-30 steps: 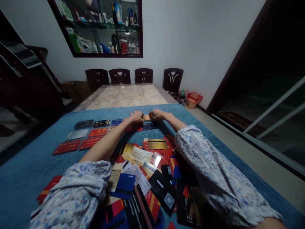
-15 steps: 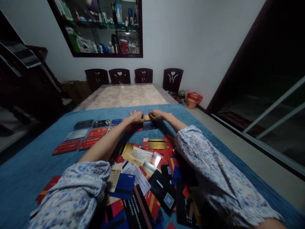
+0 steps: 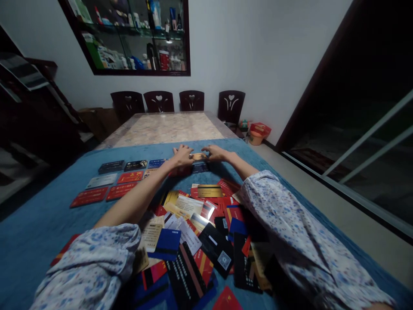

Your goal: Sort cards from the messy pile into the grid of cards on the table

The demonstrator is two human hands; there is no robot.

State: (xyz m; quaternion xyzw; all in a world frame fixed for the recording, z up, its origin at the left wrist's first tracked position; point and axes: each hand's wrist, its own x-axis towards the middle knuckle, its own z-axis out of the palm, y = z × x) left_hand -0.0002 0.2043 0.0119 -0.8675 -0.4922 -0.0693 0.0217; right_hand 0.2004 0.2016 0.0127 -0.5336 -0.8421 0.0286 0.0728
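Note:
Over the far part of the blue cloth, a gold-coloured card (image 3: 199, 156) lies between my two hands. My left hand (image 3: 182, 156) has its fingers closed on the card's left end. At the right end, my right hand (image 3: 215, 153) holds the card with thumb and index finger at its edges. Just nearer to me is a dark blue card (image 3: 200, 168), and a red card beside it is mostly hidden by my left hand. Rows of cards, such as a red card (image 3: 89, 196) and a black card (image 3: 136, 165), extend to the left, partly behind my left forearm.
A loose heap of overlapping cards, with a black card (image 3: 216, 249) and a gold card (image 3: 210, 190) among them, spreads between my forearms. The blue cloth (image 3: 41, 219) covers the near table. Beyond it are the patterned tabletop (image 3: 171, 127) and several dark chairs (image 3: 231, 105).
The view has shifted slightly. My right thumb and index finger have spread a little at the gold card's end, showing more of it. My left hand stays at the other end.

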